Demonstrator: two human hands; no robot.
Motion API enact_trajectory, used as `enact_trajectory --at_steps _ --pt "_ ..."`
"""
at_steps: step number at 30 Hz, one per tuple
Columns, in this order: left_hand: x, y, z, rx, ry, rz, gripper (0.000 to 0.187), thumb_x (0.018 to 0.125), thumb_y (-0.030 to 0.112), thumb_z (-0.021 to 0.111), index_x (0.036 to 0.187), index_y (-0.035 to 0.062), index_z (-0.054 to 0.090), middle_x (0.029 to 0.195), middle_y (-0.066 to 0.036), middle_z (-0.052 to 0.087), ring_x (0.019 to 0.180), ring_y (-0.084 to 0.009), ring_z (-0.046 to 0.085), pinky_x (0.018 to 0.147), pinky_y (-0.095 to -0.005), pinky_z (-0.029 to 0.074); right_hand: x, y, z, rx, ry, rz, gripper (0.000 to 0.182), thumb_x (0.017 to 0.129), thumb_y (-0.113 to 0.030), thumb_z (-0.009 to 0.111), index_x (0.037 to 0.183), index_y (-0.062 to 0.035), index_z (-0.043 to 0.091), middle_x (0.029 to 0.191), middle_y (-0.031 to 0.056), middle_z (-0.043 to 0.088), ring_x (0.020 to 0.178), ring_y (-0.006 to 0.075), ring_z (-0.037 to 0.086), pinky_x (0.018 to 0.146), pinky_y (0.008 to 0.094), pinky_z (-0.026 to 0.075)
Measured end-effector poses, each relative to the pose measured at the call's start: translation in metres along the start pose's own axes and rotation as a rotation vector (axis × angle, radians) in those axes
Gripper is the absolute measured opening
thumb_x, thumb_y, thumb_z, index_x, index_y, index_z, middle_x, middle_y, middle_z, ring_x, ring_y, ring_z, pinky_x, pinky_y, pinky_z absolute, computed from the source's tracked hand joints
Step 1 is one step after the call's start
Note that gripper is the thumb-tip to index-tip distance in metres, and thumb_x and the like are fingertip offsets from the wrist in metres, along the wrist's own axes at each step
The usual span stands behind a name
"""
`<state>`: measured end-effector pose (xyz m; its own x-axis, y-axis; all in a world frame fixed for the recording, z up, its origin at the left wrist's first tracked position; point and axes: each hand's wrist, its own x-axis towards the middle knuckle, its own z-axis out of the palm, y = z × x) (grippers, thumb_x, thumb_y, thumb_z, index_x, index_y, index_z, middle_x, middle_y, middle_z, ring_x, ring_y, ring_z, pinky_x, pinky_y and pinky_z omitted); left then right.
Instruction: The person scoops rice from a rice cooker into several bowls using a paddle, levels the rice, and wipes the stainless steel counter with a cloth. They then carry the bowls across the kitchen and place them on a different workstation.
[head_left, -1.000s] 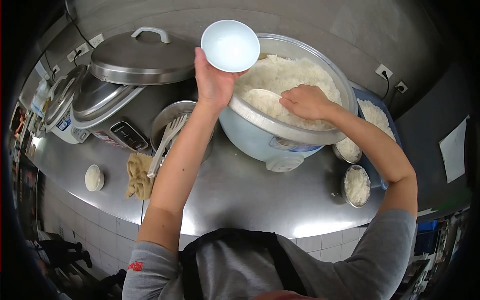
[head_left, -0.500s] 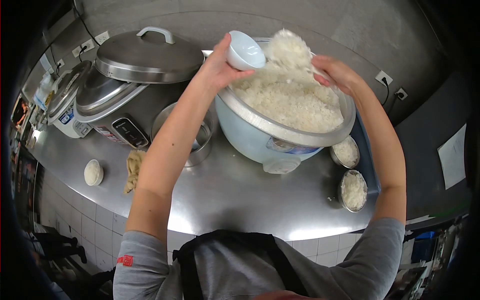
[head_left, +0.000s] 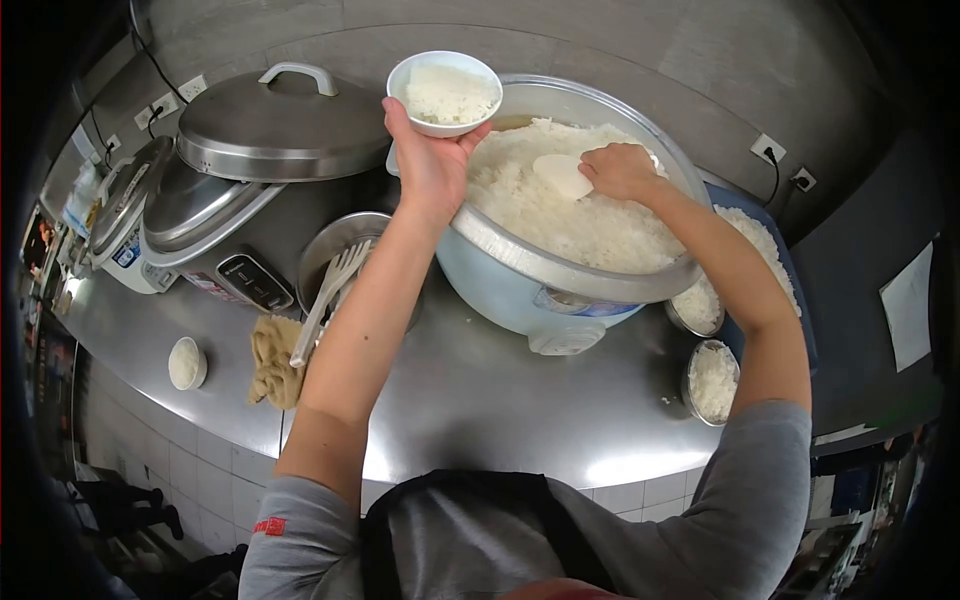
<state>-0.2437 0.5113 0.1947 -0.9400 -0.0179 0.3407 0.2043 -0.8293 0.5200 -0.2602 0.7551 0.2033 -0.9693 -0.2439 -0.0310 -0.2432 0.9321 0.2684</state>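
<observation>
A small white bowl (head_left: 399, 78) with rice in it rests in my left hand (head_left: 433, 165), fingers and thumb curved around its underside. It is held up at the left rim of a large pale blue rice cooker (head_left: 490, 283). Inside the cooker is a big mass of cooked rice (head_left: 590, 235). My right hand (head_left: 622, 172) is closed on a white rice paddle (head_left: 562, 177), whose flat blade lies against the rice surface. Most of the paddle's handle is hidden by the hand.
Left are a loose metal lid (head_left: 290, 115), a dark rice cooker (head_left: 235, 245), a metal pot (head_left: 345, 225) with a white slotted utensil (head_left: 335, 290), a tan cloth (head_left: 274, 362) and a filled bowl (head_left: 187, 363). Two metal bowls of rice (head_left: 713, 383) and a blue tray (head_left: 800, 330) stand right.
Rice now sits in the white bowl, which my left hand has turned upright and moved slightly left. My right hand has lowered the paddle from a lifted clump of rice onto the rice in the cooker.
</observation>
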Motion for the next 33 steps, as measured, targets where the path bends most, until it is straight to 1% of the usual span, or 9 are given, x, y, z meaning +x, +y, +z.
enact_trajectory --at_steps 8,15,18,20,23,24,27,30,33 --pt "-0.003 -0.008 -0.003 0.152 -0.096 0.142 0.057 0.089 0.061 0.030 0.125 0.0166 0.021 0.126 -0.011 0.038 0.109 -0.0281 0.049 0.076 -0.0444 0.050 0.001 -0.020 -0.005 0.118 -0.031 -0.131 0.031 0.087 -0.032 0.042 0.084 -0.0111 0.065 0.083 0.0122 0.064 0.085 0.0300 0.060 0.074 0.0426 0.046" --pt "-0.003 -0.009 -0.004 0.177 -0.101 0.165 0.060 0.088 0.061 0.032 0.126 0.0165 0.020 0.126 -0.010 0.038 0.107 -0.0271 0.050 0.073 -0.0424 0.050 -0.024 -0.051 -0.023 0.198 -0.040 -0.232 0.032 0.087 -0.033 0.042 0.080 -0.0095 0.062 0.079 0.0121 0.063 0.082 0.0308 0.059 0.073 0.0439 0.044" --pt "-0.001 -0.010 -0.005 0.178 -0.091 0.147 0.060 0.088 0.061 0.032 0.127 0.0169 0.020 0.127 -0.010 0.038 0.107 -0.0268 0.050 0.073 -0.0422 0.050 -0.030 -0.051 -0.022 0.322 -0.068 -0.209 0.032 0.087 -0.034 0.043 0.077 -0.0083 0.059 0.074 0.0114 0.060 0.076 0.0276 0.058 0.071 0.0418 0.044" --pt "0.000 -0.009 -0.005 0.174 -0.100 0.130 0.059 0.089 0.060 0.032 0.128 0.0171 0.019 0.127 -0.009 0.038 0.107 -0.0267 0.050 0.075 -0.0428 0.049 -0.028 -0.043 -0.012 0.589 -0.142 -0.188 0.032 0.087 -0.035 0.046 0.076 -0.0079 0.059 0.073 0.0080 0.059 0.072 0.0222 0.056 0.068 0.0374 0.044" --pt "0.003 -0.002 0.002 0.149 0.014 -0.034 0.059 0.091 0.056 0.026 0.128 0.0113 0.039 0.127 -0.010 0.046 0.111 -0.0272 0.049 0.081 -0.0407 0.047 -0.021 -0.021 -0.001 0.882 -0.315 -0.086 0.026 0.089 -0.033 0.049 0.086 -0.0097 0.060 0.074 -0.0001 0.055 0.070 0.0121 0.050 0.065 0.0278 0.043" --pt "0.007 0.003 0.002 0.138 -0.009 -0.104 0.059 0.091 0.055 0.025 0.128 0.0111 0.038 0.127 -0.011 0.046 0.111 -0.0287 0.049 0.081 -0.0411 0.047 -0.021 -0.013 -0.001 0.962 -0.386 -0.038 0.025 0.089 -0.032 0.050 0.092 -0.0106 0.062 0.075 -0.0033 0.053 0.070 0.0084 0.047 0.064 0.0241 0.042" --pt "0.026 0.018 -0.002 0.129 -0.068 -0.331 0.059 0.092 0.054 0.026 0.130 0.0106 0.036 0.128 -0.014 0.044 0.113 -0.0336 0.047 0.081 -0.0433 0.047 -0.040 0.001 -0.038 0.911 -0.273 0.121 0.024 0.089 -0.032 0.051 0.097 -0.0114 0.060 0.076 -0.0050 0.054 0.067 0.0074 0.047 0.061 0.0226 0.041" --pt "0.030 0.022 0.000 0.155 -0.052 -0.548 0.059 0.092 0.053 0.026 0.132 0.0105 0.034 0.130 -0.016 0.041 0.115 -0.0379 0.045 0.081 -0.0474 0.047 -0.047 0.019 -0.057 1.011 -0.038 0.227 0.024 0.090 -0.030 0.048 0.101 -0.0114 0.059 0.076 -0.0037 0.054 0.062 0.0071 0.045 0.057 0.0215 0.040" --pt "0.020 0.007 0.011 0.140 0.027 -0.681 0.059 0.091 0.052 0.028 0.133 0.0115 0.033 0.133 -0.017 0.037 0.117 -0.0397 0.042 0.083 -0.0519 0.046 -0.042 0.027 -0.069 0.939 0.032 0.083 0.028 0.090 -0.026 0.048 0.108 -0.0078 0.057 0.076 0.0007 0.056 0.060 0.0111 0.049 0.056 0.0234 0.042"
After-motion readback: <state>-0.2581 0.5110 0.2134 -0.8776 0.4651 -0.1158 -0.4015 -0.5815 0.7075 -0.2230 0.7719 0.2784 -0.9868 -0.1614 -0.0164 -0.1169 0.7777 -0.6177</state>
